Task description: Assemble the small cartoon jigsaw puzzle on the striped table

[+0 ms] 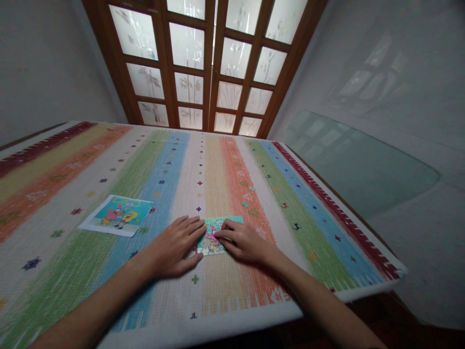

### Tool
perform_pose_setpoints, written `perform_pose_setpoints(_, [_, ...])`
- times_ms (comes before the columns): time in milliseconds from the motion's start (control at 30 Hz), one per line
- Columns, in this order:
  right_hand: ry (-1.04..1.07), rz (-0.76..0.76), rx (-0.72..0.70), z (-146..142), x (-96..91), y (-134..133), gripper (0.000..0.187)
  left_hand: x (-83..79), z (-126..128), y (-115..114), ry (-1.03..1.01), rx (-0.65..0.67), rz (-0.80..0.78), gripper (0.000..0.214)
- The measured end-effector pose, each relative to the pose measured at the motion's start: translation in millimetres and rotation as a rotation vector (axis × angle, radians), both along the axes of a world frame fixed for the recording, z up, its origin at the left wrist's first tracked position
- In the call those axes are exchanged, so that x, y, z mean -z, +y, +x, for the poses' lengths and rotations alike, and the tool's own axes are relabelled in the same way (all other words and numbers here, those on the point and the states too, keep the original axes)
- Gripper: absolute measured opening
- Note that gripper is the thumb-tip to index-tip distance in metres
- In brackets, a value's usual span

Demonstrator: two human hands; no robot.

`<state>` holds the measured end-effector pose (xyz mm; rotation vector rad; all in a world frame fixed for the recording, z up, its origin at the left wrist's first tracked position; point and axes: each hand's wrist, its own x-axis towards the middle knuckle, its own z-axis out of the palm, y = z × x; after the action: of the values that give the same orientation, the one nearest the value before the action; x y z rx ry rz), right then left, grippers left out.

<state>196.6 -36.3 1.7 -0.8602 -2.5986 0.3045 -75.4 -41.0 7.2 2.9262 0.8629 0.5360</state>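
A small jigsaw puzzle (pixel 211 245) with pink, green and teal cartoon parts lies on the striped tablecloth in front of me. My left hand (pixel 183 245) rests flat along its left edge, fingers stretched out and holding nothing. Over the right part of the puzzle, my right hand (pixel 241 240) is closed in a pinch, its fingertips down at the surface. A puzzle piece seems to be between them, mostly hidden by the fingers. Just beyond this hand lie a few small loose teal pieces (pixel 252 188).
A printed cartoon picture (pixel 121 215) on white paper lies to the left of my left hand. The striped tablecloth (pixel 221 291) covers the table, whose front edge is close to me. Wooden doors with frosted panes (pixel 187 48) stand behind, with walls at both sides.
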Motion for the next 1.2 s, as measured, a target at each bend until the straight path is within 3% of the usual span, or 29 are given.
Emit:
perform_pose_setpoints(367, [-0.041,0.045,-0.050,1.2,0.7,-2.1,0.026,-9.3,5.3,-2.0,-0.043,0.124,0.003,0.034])
perform_pose_setpoints(1200, [-0.029,0.067,-0.104,-3.4,0.1,-7.3,0.027,-9.9,4.0,-0.9,-0.046,0.150,-0.007,0.035])
